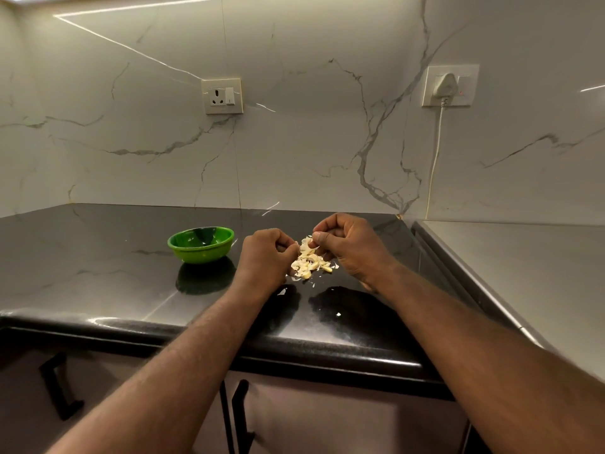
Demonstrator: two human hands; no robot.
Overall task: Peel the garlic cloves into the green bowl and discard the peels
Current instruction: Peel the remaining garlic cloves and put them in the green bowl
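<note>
Peeling looks well under way. One heap of papery garlic peels [309, 265] lies on the black tabletop [98, 257] just right of the single green bowl [201, 253], not yet discarded. Above that heap, two hands share one garlic piece [305, 243]: the left hand [266, 253] and the right hand [348, 245] each curl their grip and pinch it. Whether it is clove or skin, I cannot tell. No cloves show plainly inside the bowl. A few stray flakes [338, 314] lie right of the bowl, nearer the tabletop's front edge.

Black countertop [98, 257], marble wall [294, 142], one wall socket [222, 96], white plug [445, 85] with cord [435, 158].
</note>
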